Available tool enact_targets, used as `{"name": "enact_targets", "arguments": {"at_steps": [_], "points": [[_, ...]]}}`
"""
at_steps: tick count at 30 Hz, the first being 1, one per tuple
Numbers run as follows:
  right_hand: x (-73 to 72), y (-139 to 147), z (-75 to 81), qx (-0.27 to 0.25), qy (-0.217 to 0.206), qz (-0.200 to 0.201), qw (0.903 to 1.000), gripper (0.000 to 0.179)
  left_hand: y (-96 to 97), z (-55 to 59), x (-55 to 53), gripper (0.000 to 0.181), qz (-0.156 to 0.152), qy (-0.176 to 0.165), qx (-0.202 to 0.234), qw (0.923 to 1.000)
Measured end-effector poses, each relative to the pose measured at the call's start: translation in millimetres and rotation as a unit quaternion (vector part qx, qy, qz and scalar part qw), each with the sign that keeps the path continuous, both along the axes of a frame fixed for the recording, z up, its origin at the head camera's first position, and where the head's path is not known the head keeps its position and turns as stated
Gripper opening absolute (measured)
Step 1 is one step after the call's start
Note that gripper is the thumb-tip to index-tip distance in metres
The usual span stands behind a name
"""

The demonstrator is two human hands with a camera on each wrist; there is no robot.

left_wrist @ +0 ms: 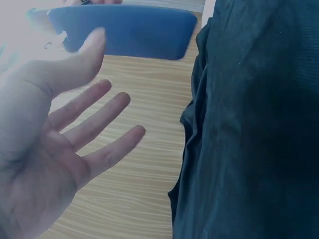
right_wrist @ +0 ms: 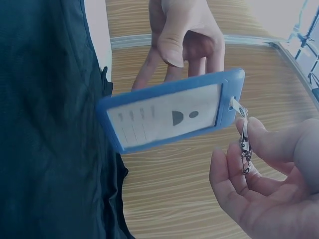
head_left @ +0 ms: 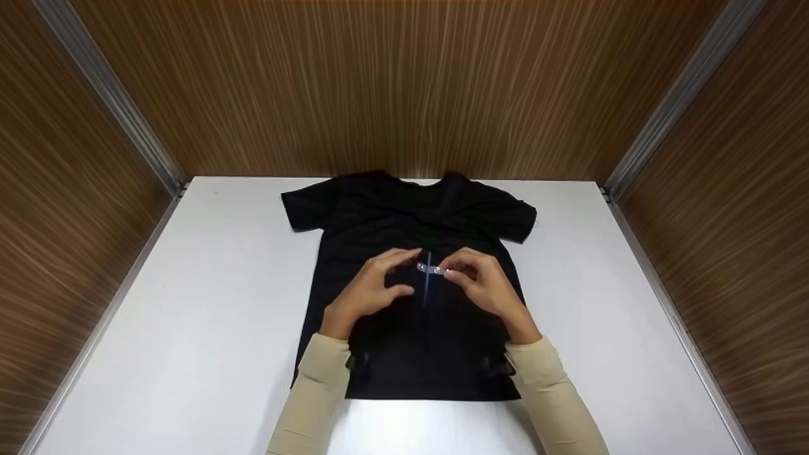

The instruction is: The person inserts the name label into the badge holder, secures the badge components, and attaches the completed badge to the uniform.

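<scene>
A blue badge holder (right_wrist: pixel 227 107) hangs above a black T-shirt (head_left: pixel 411 354); the head view catches it almost edge-on. Its window holds a white card (right_wrist: pixel 154 114) with a grey person icon and printed lines. From a slot at one end comes a short clear strap with a metal clip (right_wrist: pixel 245 149). My right hand (head_left: pixel 485 284) pinches that strap between thumb and fingers. On the holder's other side, my left hand (head_left: pixel 373 287) has its thumb and fingers spread apart, holding nothing. The holder's plain blue back (left_wrist: pixel 129 30) faces it in the left wrist view.
The T-shirt lies spread out on a white table (head_left: pixel 189 303), neck toward the back and sleeves out to both sides. Wood-grain panels (head_left: pixel 404 88) stand at the back and both sides, with metal strips (head_left: pixel 114 95) along the corners.
</scene>
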State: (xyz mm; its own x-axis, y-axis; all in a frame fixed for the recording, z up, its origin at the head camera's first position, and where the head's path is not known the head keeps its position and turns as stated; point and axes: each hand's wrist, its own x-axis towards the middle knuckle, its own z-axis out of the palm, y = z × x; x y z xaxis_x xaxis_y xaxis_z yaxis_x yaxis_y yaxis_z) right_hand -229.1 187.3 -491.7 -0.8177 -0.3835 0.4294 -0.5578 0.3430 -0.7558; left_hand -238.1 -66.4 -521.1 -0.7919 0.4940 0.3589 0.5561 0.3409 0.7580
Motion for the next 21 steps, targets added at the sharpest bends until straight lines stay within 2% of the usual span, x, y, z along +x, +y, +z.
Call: {"name": "enact_targets", "arguments": {"at_steps": [4,10,21], "points": [[0.4,-0.6,-0.3,0.006,0.0,0.0,1.0,0.008,-1.6,2.8,0.2,0.056,0.015,0.022,0.013,0.9996],[1.3,-0.6,-0.4,0.016,-0.01,0.007,0.9998,0.009,-2.2,5.5,0.4,0.052,0.015,0.031,0.023,0.9991],[2.2,-0.4,0.9,0.033,-0.002,0.018,0.9993,0.008,-1.2,6.1,-0.2,0.043,-0.012,0.048,0.024,0.9985]]}}
